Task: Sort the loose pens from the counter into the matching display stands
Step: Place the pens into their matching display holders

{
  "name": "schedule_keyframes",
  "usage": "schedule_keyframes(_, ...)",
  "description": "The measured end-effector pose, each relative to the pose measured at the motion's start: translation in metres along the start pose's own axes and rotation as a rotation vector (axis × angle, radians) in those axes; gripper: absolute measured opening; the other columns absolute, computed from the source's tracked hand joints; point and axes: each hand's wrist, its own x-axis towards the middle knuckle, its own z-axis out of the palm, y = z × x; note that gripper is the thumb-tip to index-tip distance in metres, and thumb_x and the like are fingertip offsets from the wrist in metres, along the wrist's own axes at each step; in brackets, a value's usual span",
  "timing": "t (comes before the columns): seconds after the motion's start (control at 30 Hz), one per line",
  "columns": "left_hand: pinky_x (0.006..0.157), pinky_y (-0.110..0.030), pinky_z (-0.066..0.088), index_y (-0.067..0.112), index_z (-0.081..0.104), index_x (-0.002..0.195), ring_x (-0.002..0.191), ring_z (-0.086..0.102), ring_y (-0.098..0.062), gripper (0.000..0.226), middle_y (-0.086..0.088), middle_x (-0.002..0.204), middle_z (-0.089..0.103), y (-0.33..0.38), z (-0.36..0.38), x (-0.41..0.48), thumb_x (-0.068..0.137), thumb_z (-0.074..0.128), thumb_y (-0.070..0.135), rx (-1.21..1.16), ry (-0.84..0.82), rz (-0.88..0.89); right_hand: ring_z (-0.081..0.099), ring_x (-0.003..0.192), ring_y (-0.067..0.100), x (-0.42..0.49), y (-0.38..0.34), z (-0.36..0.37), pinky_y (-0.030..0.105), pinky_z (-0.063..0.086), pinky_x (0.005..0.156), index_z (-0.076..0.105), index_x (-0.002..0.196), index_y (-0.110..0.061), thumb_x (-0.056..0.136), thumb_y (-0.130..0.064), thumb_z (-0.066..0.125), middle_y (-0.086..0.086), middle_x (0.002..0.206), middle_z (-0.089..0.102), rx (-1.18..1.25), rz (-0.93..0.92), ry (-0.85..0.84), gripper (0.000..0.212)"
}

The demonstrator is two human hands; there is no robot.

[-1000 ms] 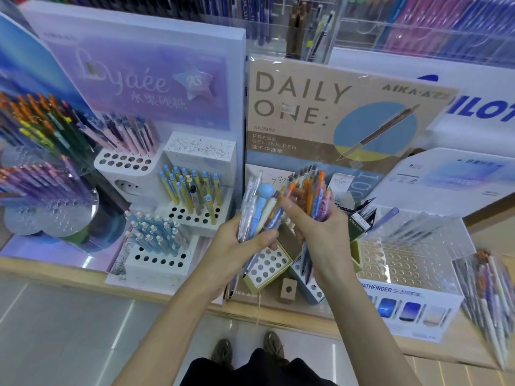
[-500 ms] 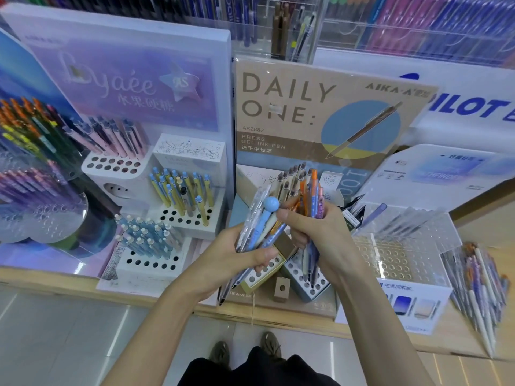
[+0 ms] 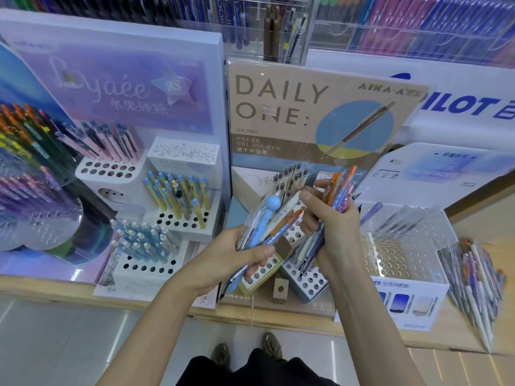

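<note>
Blue ball-topped pen [image 3: 271,208] and mixed loose pens [image 3: 280,228] fan out of my left hand [image 3: 223,260], fingers and thumb wrapped round them. Right hand [image 3: 337,227], just beside it, clenches a second bundle [image 3: 340,188] with the orange and patterned barrels pointing up. Both bundles sit above the perforated trays [image 3: 309,282] of the kraft DAILY ONE stand [image 3: 278,146].

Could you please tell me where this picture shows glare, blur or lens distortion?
Head view: sharpest centrally, where the left hand grips the blue ball-topped pen bundle and the right hand the orange-capped pen bundle. Head view: glare washes the clear round acrylic stand. Head view: patterned pens at the right edge smear; the beige DAILY ONE signboard fans outward, wide-angle distortion.
</note>
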Motion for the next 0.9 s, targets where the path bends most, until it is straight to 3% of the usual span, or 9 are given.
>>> schedule_keyframes(0.13, 0.041, -0.017, 0.038, 0.012, 0.056, 0.088, 0.046, 0.047, -0.007, 0.021, 0.002, 0.064, 0.06, 0.0, 0.0, 0.003, 0.08, 0.068, 0.027, -0.026, 0.011, 0.003, 0.034, 0.044, 0.011, 0.007, -0.001, -0.004, 0.021, 0.033, 0.041, 0.06, 0.093, -0.01, 0.085, -0.003, 0.067, -0.006, 0.066, 0.056, -0.094, 0.061, -0.06, 0.012)
schedule_keyframes(0.27, 0.041, -0.017, 0.039, 0.017, 0.06, 0.087, 0.047, 0.047, -0.007, 0.016, 0.002, 0.064, 0.061, 0.0, -0.001, 0.007, 0.079, 0.07, 0.027, -0.025, 0.006, 0.007, 0.034, 0.043, 0.012, 0.006, -0.001, -0.007, 0.021, 0.033, 0.041, 0.055, 0.072, -0.016, 0.081, -0.01, 0.073, -0.003, 0.054, 0.044, -0.194, 0.078, -0.109, 0.021)
schedule_keyframes(0.43, 0.042, -0.016, 0.04, 0.027, 0.067, 0.079, 0.047, 0.049, -0.008, 0.006, -0.001, 0.066, 0.062, -0.005, -0.006, 0.01, 0.081, 0.072, 0.024, -0.019, 0.009, 0.012, 0.035, 0.042, 0.01, 0.016, -0.02, -0.014, 0.021, 0.034, 0.041, 0.055, 0.067, -0.016, 0.08, -0.012, 0.073, -0.004, 0.054, 0.043, -0.158, -0.074, 0.019, 0.023)
schedule_keyframes(0.53, 0.04, -0.016, 0.037, 0.023, 0.069, 0.088, 0.046, 0.049, -0.008, 0.013, 0.0, 0.065, 0.06, -0.008, -0.015, 0.007, 0.078, 0.071, 0.03, -0.03, 0.093, 0.01, 0.036, 0.042, 0.009, 0.029, -0.044, -0.029, 0.02, 0.035, 0.039, 0.061, 0.068, -0.019, 0.079, -0.01, 0.074, -0.003, 0.058, 0.048, -0.082, -0.168, 0.12, 0.019)
schedule_keyframes(0.73, 0.043, -0.017, 0.039, 0.005, 0.058, 0.11, 0.048, 0.048, -0.009, 0.037, 0.002, 0.067, 0.06, -0.008, -0.014, 0.014, 0.083, 0.059, 0.03, -0.038, 0.237, 0.093, 0.047, 0.046, 0.006, 0.045, -0.028, -0.039, 0.018, 0.043, 0.045, 0.064, 0.077, -0.019, 0.082, -0.018, 0.075, -0.007, 0.056, 0.056, -0.445, -0.261, 0.311, 0.011)
schedule_keyframes(0.83, 0.048, -0.017, 0.043, 0.012, 0.06, 0.111, 0.051, 0.052, -0.011, 0.032, -0.001, 0.071, 0.065, -0.009, -0.006, 0.019, 0.085, 0.057, 0.03, -0.053, 0.309, 0.132, 0.044, 0.055, 0.01, 0.053, -0.01, -0.035, 0.026, 0.043, 0.054, 0.062, 0.08, -0.015, 0.083, -0.022, 0.073, 0.004, 0.065, 0.053, -0.579, -0.279, 0.298, 0.013)
schedule_keyframes(0.9, 0.051, -0.018, 0.046, 0.018, 0.062, 0.109, 0.053, 0.055, -0.012, 0.028, -0.002, 0.071, 0.066, -0.01, -0.005, 0.022, 0.085, 0.057, 0.031, -0.077, 0.361, 0.145, 0.041, 0.055, 0.006, 0.059, -0.005, -0.033, 0.023, 0.04, 0.054, 0.059, 0.075, -0.02, 0.084, -0.021, 0.072, -0.001, 0.063, 0.05, -0.61, -0.317, 0.284, 0.016)
